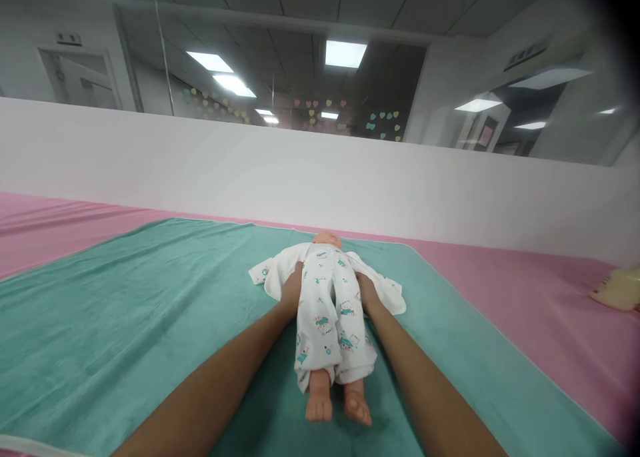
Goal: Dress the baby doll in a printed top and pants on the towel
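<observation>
Forearms: two bare forearms reach forward from the bottom edge, one on each side of the doll's legs; both lie over the towel

Doll (327,310): a baby doll lying on its back, feet toward the camera, head away toward the white wall; it lies on the far middle part of the teal towel; its bare feet stick out of the trouser cuffs, toes up

Trousers (325,317): white with small teal printed figures; they cover the doll from waist to ankles; the cuffs are loose and bunched above the feet

White garment (387,290): spread open under the doll's upper body, its flaps lying flat on the towel to both sides

Left hand (290,290): pressed against the doll's side at the waist, at the edge of the trousers; fingers are tucked in under the cloth and hidden, so whether they pinch the fabric or only rest on it I cannot tell

Right hand (367,290): set against the opposite side at the same height, touching the trousers; fingers likewise hidden, grip cannot be told

Teal towel (125,324): a large plush sheet, spread flat over a pink cover (525,290)

Right edge: a pale yellowish object (617,290) lies on the pink cover, well apart from the doll; too blurred to identify

Background: a low white wall (200,164) behind the bed; glass panes above it, with small heart shapes and ceiling lights showing
</observation>
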`<state>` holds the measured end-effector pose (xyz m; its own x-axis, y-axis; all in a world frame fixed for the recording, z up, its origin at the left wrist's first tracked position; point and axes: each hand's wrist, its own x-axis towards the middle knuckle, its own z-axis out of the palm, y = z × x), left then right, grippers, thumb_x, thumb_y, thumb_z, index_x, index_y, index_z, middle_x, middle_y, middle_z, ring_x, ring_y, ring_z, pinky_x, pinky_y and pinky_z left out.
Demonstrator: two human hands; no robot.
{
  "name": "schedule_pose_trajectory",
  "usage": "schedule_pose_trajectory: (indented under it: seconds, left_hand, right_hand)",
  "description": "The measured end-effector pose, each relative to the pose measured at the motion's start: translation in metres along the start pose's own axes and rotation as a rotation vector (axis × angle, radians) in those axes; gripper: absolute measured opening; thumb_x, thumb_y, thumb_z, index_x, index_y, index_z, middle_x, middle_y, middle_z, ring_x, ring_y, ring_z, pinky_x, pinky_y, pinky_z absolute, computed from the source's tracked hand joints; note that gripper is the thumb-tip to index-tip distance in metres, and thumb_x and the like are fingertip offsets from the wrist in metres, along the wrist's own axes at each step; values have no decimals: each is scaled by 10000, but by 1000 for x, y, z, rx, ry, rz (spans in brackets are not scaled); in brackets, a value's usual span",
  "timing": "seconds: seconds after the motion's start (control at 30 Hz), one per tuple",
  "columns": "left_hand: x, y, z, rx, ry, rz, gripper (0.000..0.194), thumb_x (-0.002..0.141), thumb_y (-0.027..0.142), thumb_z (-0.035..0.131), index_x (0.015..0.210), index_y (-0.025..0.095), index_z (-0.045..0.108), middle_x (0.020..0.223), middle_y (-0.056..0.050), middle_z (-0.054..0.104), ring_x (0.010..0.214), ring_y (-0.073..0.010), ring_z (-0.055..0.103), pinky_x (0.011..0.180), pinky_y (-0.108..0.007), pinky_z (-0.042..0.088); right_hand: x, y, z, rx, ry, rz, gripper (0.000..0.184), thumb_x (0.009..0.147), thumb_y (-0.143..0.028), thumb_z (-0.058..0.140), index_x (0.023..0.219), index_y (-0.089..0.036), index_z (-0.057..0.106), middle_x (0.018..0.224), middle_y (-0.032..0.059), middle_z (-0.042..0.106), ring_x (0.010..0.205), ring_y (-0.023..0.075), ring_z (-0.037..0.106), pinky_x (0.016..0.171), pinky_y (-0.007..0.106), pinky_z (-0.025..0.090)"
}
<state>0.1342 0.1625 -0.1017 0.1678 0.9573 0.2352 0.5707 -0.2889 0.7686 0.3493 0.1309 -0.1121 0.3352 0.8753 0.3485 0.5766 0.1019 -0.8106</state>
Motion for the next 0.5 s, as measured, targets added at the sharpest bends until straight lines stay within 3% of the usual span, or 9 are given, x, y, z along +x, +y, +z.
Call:
schedule_pose_trajectory:
  seconds: [0.27,0.5]
  left_hand:
    - [-1,3,-4,47,36,-25,342,783,311,548,1082,163,474,801,-92,612,762,-269,576,672,-315,369]
    - [-1,4,-5,102,57,31,368,791,322,535,1135,204,479,1137,-129,532,889,-294,579,740,-339,377]
  right_hand:
    - [-1,-5,3,-249,16,30,115,673,-191,500,660,-175,613,804,130,680,825,260,592,715,318,386]
    - [-9,-12,4,-330,23,25,111,721,-191,499,721,-197,610,851,111,671,858,240,579,737,312,371]
